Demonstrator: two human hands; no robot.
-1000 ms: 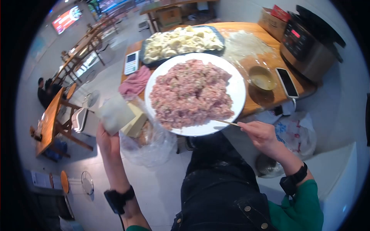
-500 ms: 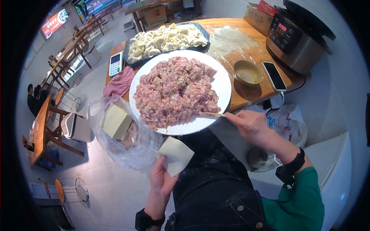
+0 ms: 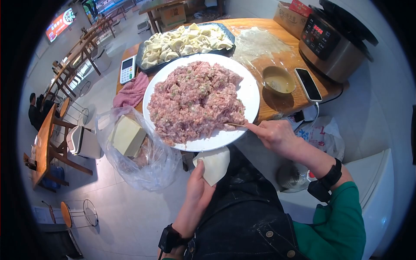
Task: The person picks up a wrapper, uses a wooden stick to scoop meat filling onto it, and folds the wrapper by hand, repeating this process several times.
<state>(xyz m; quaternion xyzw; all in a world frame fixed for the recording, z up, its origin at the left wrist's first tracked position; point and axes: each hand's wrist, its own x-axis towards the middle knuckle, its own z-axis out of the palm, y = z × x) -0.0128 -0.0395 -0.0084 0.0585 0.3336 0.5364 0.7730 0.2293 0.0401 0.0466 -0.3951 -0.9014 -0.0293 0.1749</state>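
Note:
My left hand [image 3: 199, 188] holds a thin, pale wonton wrapper [image 3: 212, 165] by its left edge, just below the near rim of the big white plate [image 3: 250, 93]. A large mound of minced meat filling [image 3: 195, 99] with green bits covers most of that plate. My right hand [image 3: 274, 136] grips a thin wooden stick [image 3: 236, 125], whose far end is in the meat at the plate's near right; its tip is hidden. Left of the plate, a stack of wrappers [image 3: 128, 136] sits in a clear plastic bag [image 3: 149, 175].
Behind the plate, folded wontons fill a dark tray [image 3: 234, 34]. A card terminal [image 3: 128, 69] and a pink cloth [image 3: 131, 91] lie on the left. To the right are a small bowl [image 3: 278, 81], a phone [image 3: 308, 84] on a cable and an electric cooker [image 3: 331, 43].
My left hand has moved up and right with the wrapper, closer to the plate. The stick in my right hand has shifted slightly left and deeper into the meat.

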